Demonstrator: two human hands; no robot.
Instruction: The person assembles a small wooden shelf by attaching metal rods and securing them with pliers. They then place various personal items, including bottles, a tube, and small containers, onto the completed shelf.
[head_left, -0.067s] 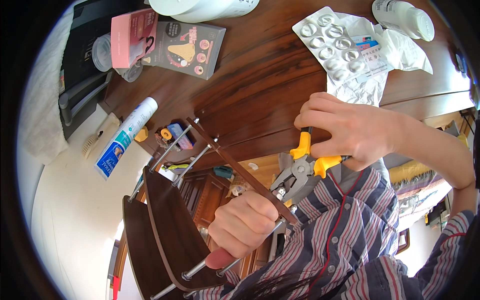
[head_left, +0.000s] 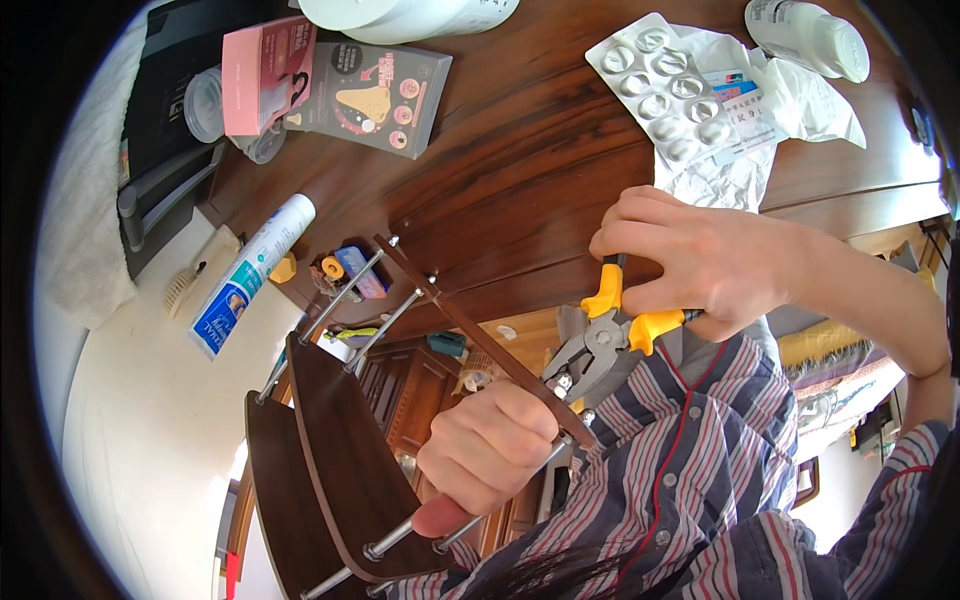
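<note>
A small rack of dark wood-look boards (head_left: 355, 450) joined by chrome rods is held tilted in front of me. My left hand (head_left: 490, 450) is closed in a fist round one chrome rod (head_left: 392, 541), just below the narrow outer board (head_left: 470, 335). My right hand (head_left: 700, 265) grips pliers (head_left: 603, 338) with yellow and black handles. The plier jaws meet a shiny metal fitting (head_left: 562, 383) at that board's near end; how firmly they bite, I cannot tell. A second rounded fitting (head_left: 587, 415) sits beside it.
On the brown wooden table (head_left: 500, 130) lie a blister pack (head_left: 660, 90) on crumpled white paper, a white bottle (head_left: 805, 38), a pink box (head_left: 265, 75) and a grey box (head_left: 375, 100). A blue-white tube (head_left: 250, 275) and a brush (head_left: 183, 288) lie left.
</note>
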